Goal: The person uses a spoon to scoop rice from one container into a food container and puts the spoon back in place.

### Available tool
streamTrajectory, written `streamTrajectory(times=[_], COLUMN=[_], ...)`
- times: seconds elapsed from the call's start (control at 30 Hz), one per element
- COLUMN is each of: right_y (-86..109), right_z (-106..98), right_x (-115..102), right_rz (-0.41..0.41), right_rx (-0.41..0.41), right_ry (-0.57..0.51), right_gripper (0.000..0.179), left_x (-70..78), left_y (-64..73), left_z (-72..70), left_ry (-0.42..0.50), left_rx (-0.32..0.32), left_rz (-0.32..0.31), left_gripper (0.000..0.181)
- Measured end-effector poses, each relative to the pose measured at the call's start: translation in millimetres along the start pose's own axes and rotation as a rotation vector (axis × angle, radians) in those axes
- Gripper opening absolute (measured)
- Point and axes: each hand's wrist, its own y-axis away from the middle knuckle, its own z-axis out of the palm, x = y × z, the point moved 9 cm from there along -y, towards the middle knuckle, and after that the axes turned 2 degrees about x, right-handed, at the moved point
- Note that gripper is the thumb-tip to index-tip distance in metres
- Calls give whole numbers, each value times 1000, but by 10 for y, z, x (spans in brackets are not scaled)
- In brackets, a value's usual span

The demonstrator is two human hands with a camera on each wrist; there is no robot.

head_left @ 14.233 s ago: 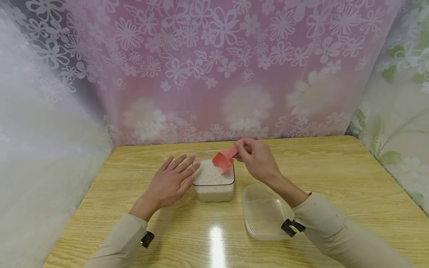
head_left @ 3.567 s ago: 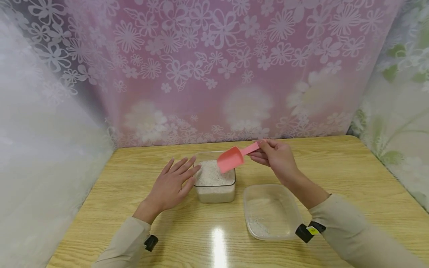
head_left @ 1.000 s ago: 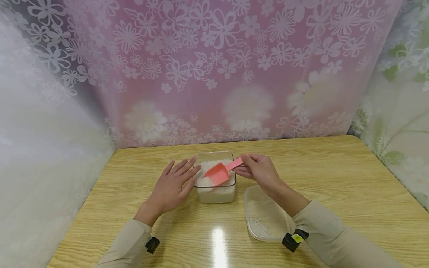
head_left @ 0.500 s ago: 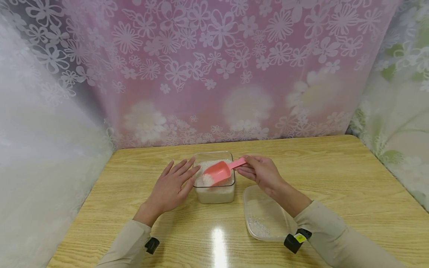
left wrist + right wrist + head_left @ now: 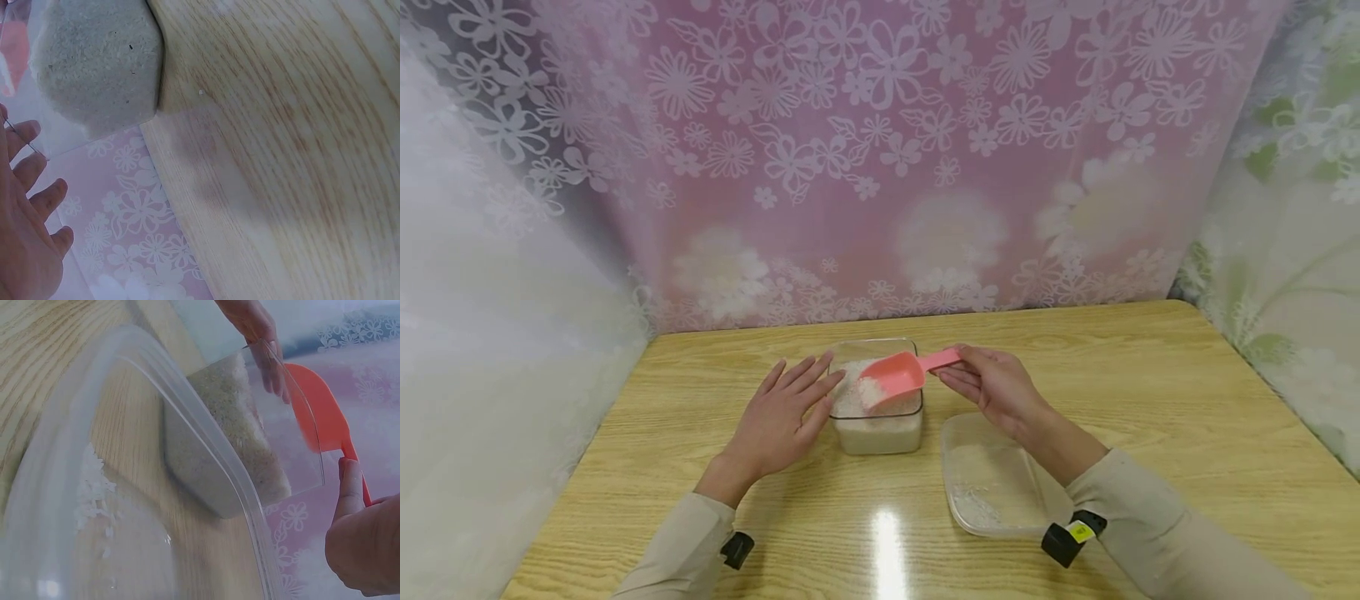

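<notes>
My right hand (image 5: 1003,392) pinches the handle of a pink scoop (image 5: 904,373) between thumb and fingers. The scoop is tilted over a clear square container (image 5: 880,437) filled well up with white rice (image 5: 847,402), and a small heap of rice lies at its front lip. In the right wrist view the scoop (image 5: 319,412) shows above the container's rim. My left hand (image 5: 782,421) rests fingertips at the container's left rim, fingers straight and spread. The left wrist view shows those fingers (image 5: 47,200) by the clear wall, with the rice (image 5: 100,62) behind it.
A shallower translucent plastic box (image 5: 951,487) stands right of the rice container, partly under my right forearm. Some rice grains (image 5: 976,507) lie in its near left corner. Floral curtains (image 5: 865,208) close off the wooden table (image 5: 700,400) at the back and sides.
The scoop has dug into the rice, then lifted and shifted slightly right with rice in it. Since the oldest frame, grains have appeared in the plastic box. My left hand has stayed put.
</notes>
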Motion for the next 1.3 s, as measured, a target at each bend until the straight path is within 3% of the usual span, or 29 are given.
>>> streamTrajectory(times=[0.13, 0.57, 1.3], right_y=[19, 117, 401], right_z=[-12, -113, -355], right_x=[-13, -82, -181], right_rz=[1, 4, 26], right_rx=[-1, 13, -67], right_ry=[-33, -116, -196], right_gripper=[39, 22, 23], left_x=[-1, -5, 2], left_y=[3, -3, -1], left_z=[-2, -2, 9], left_ry=[2, 10, 21], left_rx=[-3, 7, 4], left_rz=[-3, 4, -3], left_gripper=[44, 44, 45])
